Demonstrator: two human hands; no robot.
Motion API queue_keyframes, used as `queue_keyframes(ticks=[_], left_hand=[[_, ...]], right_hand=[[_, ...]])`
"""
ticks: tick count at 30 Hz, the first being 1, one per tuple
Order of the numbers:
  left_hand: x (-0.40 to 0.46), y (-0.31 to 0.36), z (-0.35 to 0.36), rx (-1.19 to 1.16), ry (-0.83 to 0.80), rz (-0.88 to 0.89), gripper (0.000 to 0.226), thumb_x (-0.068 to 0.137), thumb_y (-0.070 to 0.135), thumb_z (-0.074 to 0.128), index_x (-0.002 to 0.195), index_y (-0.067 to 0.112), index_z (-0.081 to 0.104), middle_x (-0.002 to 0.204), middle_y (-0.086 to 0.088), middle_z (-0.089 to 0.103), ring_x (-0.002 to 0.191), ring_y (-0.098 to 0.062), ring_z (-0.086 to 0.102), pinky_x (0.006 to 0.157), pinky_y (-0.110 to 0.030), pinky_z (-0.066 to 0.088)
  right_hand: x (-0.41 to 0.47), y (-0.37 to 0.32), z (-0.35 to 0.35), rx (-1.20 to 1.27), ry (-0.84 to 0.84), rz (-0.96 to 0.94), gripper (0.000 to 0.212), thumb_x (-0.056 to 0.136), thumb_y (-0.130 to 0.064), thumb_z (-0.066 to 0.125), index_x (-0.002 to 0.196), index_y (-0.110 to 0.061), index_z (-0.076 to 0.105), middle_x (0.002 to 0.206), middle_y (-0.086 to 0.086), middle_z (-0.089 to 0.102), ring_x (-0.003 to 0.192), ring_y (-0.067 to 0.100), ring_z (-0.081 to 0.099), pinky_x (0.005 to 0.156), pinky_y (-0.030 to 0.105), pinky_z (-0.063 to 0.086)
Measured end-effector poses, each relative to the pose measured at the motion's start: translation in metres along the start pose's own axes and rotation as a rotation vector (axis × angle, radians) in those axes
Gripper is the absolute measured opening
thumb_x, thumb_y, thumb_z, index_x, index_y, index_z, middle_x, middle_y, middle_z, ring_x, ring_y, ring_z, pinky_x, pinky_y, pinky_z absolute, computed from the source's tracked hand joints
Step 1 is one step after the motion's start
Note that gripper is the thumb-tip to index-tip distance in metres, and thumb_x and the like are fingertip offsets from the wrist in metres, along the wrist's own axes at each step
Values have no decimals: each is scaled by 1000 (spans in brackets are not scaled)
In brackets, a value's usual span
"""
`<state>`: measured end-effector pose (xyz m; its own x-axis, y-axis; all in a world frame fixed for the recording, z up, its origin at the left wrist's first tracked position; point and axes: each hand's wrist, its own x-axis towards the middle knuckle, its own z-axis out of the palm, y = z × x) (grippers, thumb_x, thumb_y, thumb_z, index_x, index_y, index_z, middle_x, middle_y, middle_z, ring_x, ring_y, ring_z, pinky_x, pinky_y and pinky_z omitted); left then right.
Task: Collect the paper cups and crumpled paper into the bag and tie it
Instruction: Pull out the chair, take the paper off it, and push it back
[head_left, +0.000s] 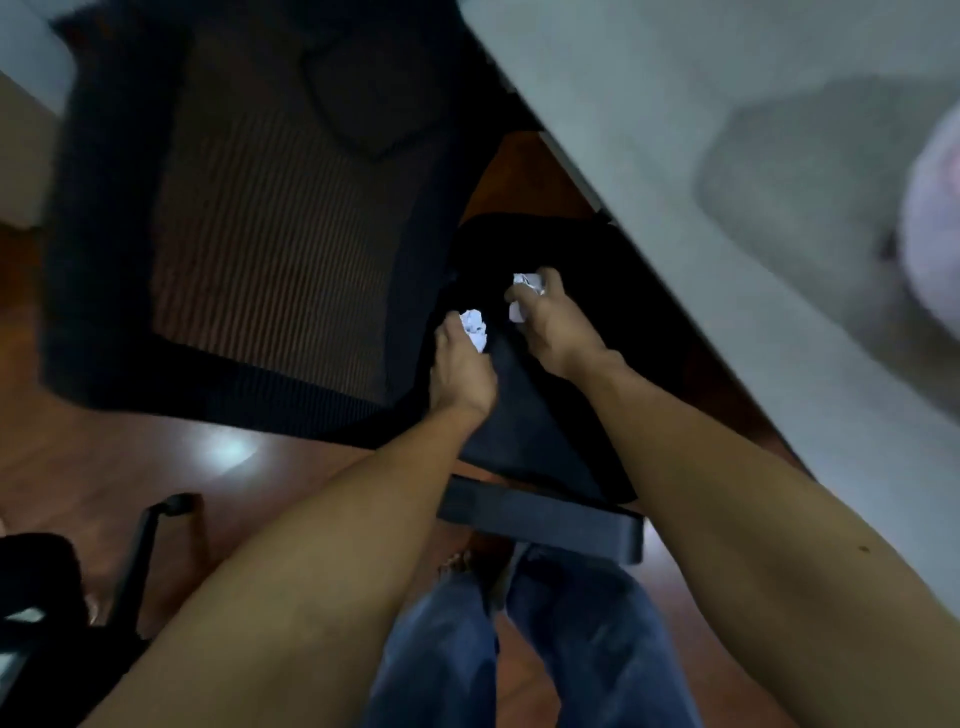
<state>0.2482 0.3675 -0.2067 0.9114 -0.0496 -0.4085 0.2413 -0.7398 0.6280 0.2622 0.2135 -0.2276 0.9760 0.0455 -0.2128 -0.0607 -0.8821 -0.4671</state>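
Both my arms reach down over a dark bag (524, 421) that lies on the floor beside an office chair. My left hand (460, 371) grips a white crumpled paper ball (475, 327) at its fingertips. My right hand (550, 325) grips a second crumpled paper ball (527, 291), its fingers curled round it. Both balls hang just above the dark opening of the bag. No paper cups show in this blurred view.
A black mesh office chair (249, 234) fills the upper left, with its armrest (540, 514) just below the bag. A grey desk top (727, 156) runs diagonally across the right. The floor (130, 467) is glossy wood. Another chair's base (140, 545) stands lower left.
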Motion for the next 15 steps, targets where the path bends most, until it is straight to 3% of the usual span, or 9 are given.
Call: queue_keyframes(ticks=[2,5,7,10,13,15], left_hand=[[-20,27,-30,22,-15,82,62,94,6,58,149,18,31,146,-5,41,114,-27,56,90,-34,45],[-48,68,-76,72,-32,229,64,93,7,59,149,17,30,142,-8,45,113,-27,57,91,-36,47],[-65,99,-101,101,-41,332,63,92,12,63,147,16,32,138,-8,49,112,-30,58,89,-40,48],[-87,144,-128,114,-58,424,47,88,19,70,126,18,41,123,-4,58,101,-30,61,78,-38,43],[-107,185,-134,72,-133,536,39,83,20,71,110,20,43,112,-3,61,96,-29,62,82,-41,51],[-120,212,-127,74,-173,599,38,82,19,68,113,17,47,112,-6,61,97,-30,61,84,-41,52]], right_hand=[[-30,-24,-46,34,50,159,44,92,-8,59,133,-25,57,143,16,37,98,32,52,85,43,52],[-78,-48,-102,25,153,181,47,86,-3,60,128,-24,52,137,14,35,91,34,57,72,42,56],[-109,-58,-137,15,197,228,43,90,-9,60,129,-24,52,135,13,36,89,32,56,72,38,51],[-154,-66,-180,42,310,286,37,91,-20,62,125,-29,52,128,9,40,95,35,56,78,39,50],[-196,-62,-217,37,426,374,38,92,-19,63,128,-27,52,132,10,42,103,37,58,82,44,53],[-223,-55,-240,25,507,428,36,93,-22,62,127,-26,52,132,12,43,104,38,57,78,46,54]])
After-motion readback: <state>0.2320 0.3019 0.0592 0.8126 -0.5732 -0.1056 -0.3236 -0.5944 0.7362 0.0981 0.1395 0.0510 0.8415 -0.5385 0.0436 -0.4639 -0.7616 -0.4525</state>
